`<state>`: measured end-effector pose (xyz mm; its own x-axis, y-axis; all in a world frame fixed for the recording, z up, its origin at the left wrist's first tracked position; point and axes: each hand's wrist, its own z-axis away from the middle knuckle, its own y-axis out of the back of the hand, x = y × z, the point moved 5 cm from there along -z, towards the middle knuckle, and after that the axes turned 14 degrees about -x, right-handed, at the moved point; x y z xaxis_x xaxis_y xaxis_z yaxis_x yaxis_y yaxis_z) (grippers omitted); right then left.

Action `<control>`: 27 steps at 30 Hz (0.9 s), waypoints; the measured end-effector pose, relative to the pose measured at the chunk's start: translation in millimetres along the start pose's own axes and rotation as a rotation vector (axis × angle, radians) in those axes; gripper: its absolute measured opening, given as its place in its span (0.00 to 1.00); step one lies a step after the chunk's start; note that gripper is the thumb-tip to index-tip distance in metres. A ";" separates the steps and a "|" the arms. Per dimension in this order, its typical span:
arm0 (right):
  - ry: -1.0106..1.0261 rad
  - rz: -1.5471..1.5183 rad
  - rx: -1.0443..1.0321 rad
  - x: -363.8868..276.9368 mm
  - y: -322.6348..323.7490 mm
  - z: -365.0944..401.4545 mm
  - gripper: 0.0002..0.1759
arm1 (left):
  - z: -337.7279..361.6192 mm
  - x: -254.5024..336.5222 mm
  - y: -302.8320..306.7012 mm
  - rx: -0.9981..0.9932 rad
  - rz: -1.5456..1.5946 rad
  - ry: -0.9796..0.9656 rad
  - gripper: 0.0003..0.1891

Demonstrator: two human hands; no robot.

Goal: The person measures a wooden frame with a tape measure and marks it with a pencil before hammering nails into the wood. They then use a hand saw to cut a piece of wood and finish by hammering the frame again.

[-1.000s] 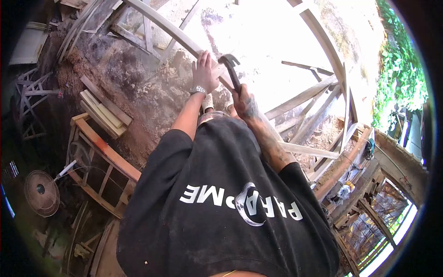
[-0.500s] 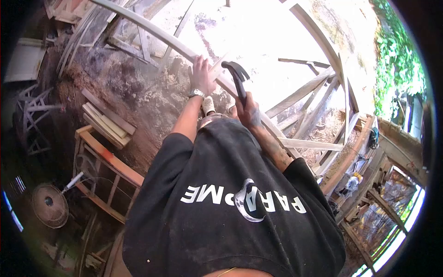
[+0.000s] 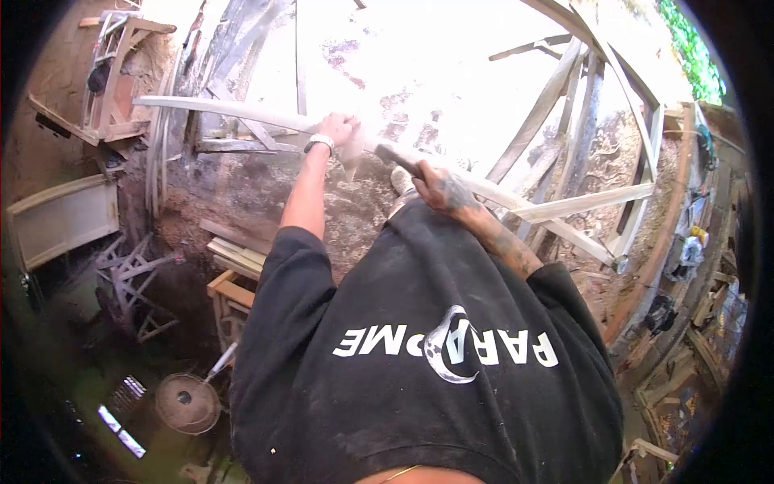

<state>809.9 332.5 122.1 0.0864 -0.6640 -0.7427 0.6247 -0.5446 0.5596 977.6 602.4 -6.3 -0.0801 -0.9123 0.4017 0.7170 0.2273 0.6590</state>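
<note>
My left hand (image 3: 336,128), with a watch at the wrist, has its fingers bent at the long wooden bar (image 3: 226,108) and touches a short pale wooden piece (image 3: 351,155) beside it. Glare and blur hide exactly what the fingers hold. My right hand (image 3: 436,184) is wrapped round the hammer (image 3: 398,160), whose dark head lies over the bar, just right of the short piece. The bar runs on under the right forearm to a joined wooden frame (image 3: 592,202).
Wooden frames stand at the right and upper left. A pale panel (image 3: 66,219) leans at the left, near stacked boards (image 3: 235,256) and a round fan (image 3: 187,402). My shoe (image 3: 402,181) shows below the bar. A long beam (image 3: 673,234) edges the right side.
The view has turned, so the bar lies flatter across it. The hammer has come down from above the bar onto or close over it. My left hand's fingers, stretched out before, are now bent.
</note>
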 end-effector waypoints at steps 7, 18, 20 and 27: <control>0.292 -0.065 0.066 -65.9 6.5 -30.3 0.11 | -21.4 -25.7 -4.0 -0.324 0.572 -0.042 0.19; 0.017 0.080 0.114 28.2 -32.1 12.6 0.13 | -15.0 -15.9 1.5 -0.120 0.499 -0.040 0.23; -0.174 -0.087 0.142 33.2 -15.7 66.6 0.13 | -24.8 -25.7 -4.2 -0.104 0.461 -0.072 0.20; -0.747 -0.358 0.710 27.9 -99.3 222.5 0.22 | -3.8 2.0 2.8 0.016 0.276 -0.266 0.18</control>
<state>577.6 254.1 127.6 -0.6542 -0.4212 -0.6282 -0.0915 -0.7804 0.6186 982.0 599.9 -6.1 -0.0640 -0.6962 0.7150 0.7261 0.4590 0.5120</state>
